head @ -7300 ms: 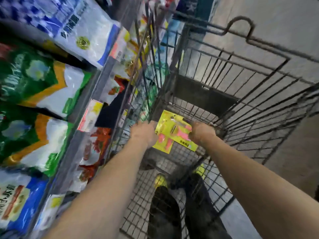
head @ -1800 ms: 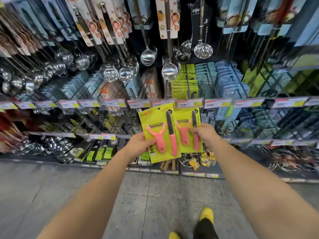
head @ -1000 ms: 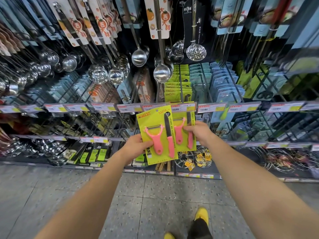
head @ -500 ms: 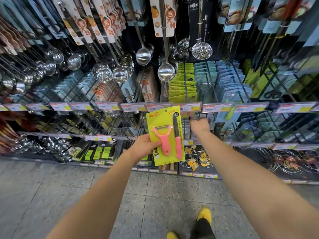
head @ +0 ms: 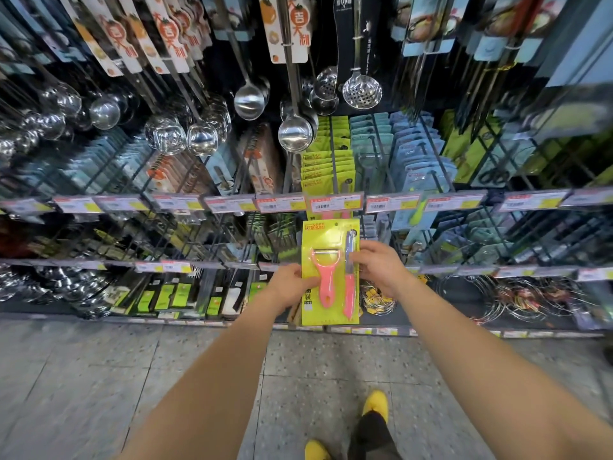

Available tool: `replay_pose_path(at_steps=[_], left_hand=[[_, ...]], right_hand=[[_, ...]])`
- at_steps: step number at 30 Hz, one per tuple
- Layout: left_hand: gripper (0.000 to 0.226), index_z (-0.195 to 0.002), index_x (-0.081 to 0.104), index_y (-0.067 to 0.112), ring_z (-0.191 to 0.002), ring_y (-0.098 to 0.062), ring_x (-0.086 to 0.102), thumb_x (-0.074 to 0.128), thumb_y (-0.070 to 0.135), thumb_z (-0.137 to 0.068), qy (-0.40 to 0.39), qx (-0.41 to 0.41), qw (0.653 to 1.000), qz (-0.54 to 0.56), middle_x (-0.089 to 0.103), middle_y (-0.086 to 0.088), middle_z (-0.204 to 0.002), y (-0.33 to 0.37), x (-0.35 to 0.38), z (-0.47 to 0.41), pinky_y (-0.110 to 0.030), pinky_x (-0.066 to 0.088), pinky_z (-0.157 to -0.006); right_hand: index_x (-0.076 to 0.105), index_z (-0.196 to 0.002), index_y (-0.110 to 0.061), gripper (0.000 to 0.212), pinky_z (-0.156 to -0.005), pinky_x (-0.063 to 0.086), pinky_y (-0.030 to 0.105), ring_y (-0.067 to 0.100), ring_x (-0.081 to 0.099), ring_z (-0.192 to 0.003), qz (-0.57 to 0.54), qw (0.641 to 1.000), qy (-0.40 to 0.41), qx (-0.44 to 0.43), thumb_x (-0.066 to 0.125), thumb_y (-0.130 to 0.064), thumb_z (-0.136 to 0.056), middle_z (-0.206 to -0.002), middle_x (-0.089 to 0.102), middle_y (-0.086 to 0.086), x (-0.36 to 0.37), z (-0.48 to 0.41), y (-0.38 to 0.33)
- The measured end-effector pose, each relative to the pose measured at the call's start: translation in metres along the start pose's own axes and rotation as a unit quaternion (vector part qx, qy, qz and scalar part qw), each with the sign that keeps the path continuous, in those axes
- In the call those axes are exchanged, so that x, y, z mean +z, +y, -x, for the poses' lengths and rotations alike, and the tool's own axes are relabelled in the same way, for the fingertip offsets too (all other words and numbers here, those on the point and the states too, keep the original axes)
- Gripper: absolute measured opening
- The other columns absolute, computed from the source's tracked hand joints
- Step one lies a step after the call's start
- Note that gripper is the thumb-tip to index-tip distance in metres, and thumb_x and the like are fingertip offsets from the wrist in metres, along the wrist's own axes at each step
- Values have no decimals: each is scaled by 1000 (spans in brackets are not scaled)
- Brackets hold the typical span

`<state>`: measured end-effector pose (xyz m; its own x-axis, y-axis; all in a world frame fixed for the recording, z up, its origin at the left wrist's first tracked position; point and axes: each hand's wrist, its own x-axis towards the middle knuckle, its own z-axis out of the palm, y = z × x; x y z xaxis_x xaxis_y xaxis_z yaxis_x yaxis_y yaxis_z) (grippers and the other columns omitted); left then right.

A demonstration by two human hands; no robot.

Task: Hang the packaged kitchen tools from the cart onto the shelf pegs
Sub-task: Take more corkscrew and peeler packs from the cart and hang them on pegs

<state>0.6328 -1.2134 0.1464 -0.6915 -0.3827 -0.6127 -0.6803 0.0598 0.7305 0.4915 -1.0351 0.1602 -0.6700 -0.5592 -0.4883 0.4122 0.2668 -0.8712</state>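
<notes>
The pack (head: 330,234) is a yellow-green paper card under a clear, slightly shiny plastic bubble, and the peeler (head: 324,287) and knife (head: 348,293) inside have smooth pink plastic handles, with a bare metal blade on the peeler. Ladles (head: 295,132) and the holey skimmer (head: 361,91) up top are mirror-polished steel with printed cardboard tags (head: 288,28) on the handles. Floor (head: 132,376) is speckled stone-look tile, pretty dull finish, and the wire rings (head: 517,300) low on the right are thin shiny metal.
</notes>
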Motion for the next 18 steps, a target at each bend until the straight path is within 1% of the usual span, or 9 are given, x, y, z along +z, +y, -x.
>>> replay_pose_path(at_steps=[1,3,5,8,10,12,15,17,18], left_hand=[[48,-104,71,9,-84,-38,72,79,38,-68,9,-1,1000,6,76,-18,-94,3,3,-4,-49,60,-82],[30,-102,68,8,-75,-30,65,74,25,-78,28,8,1000,10,71,-16,-85,11,6,-7,-40,52,-70],[22,-101,69,7,-72,-25,62,71,20,-83,47,24,999,3,71,-13,-85,18,7,-8,-37,48,-66],[24,-103,71,6,-68,-23,60,71,21,-84,56,31,998,-13,74,-14,-89,21,7,-10,-36,47,-64],[22,-104,72,9,-71,-25,65,71,20,-86,53,28,998,-16,76,-13,-94,21,7,-12,-36,51,-65],[22,-104,72,13,-81,-29,72,72,22,-84,54,25,998,-18,78,-13,-99,21,8,-16,-40,55,-70],[22,-102,71,11,-86,-31,72,72,24,-84,51,26,998,-23,77,-17,-102,22,7,-22,-44,57,-75],[28,-101,70,12,-93,-35,73,71,31,-80,66,29,997,-36,76,-17,-103,24,7,-25,-53,58,-85],[30,-102,69,12,-92,-35,72,70,31,-80,73,35,996,-40,75,-18,-104,26,8,-25,-55,56,-89]], right_hand=[[71,-102,-11,12,-82,57,46,23,70,-82,0,1000,8,-14,66,-5,-92,-85,75,4,-1,-1,-4],[72,-103,-13,15,-77,55,39,18,71,-84,-1,999,14,-39,64,-4,-94,-89,76,3,0,-2,-11],[74,-103,-15,17,-79,54,35,17,72,-88,-5,998,18,-54,65,-3,-94,-96,77,4,-1,-4,-16],[76,-98,-21,19,-90,55,39,18,72,-94,4,998,23,-56,67,-6,-93,-97,78,1,-2,-7,-19],[74,-96,-24,20,-88,55,37,19,72,-94,8,998,32,-54,67,-5,-93,-95,78,0,0,-7,-22],[71,-92,-27,23,-87,54,34,19,71,-96,10,998,43,-48,67,-4,-93,-94,75,-2,2,-10,-23],[73,-96,-27,19,-99,53,43,23,70,-106,15,998,43,-44,70,-9,-91,-102,77,-1,1,-13,-25],[73,-96,-25,18,-96,55,43,17,73,-99,12,998,45,-47,69,-8,-92,-99,78,-1,-1,-15,-25],[73,-96,-24,19,-89,57,36,10,73,-91,6,998,43,-54,67,-6,-93,-95,77,-2,0,-12,-26]])
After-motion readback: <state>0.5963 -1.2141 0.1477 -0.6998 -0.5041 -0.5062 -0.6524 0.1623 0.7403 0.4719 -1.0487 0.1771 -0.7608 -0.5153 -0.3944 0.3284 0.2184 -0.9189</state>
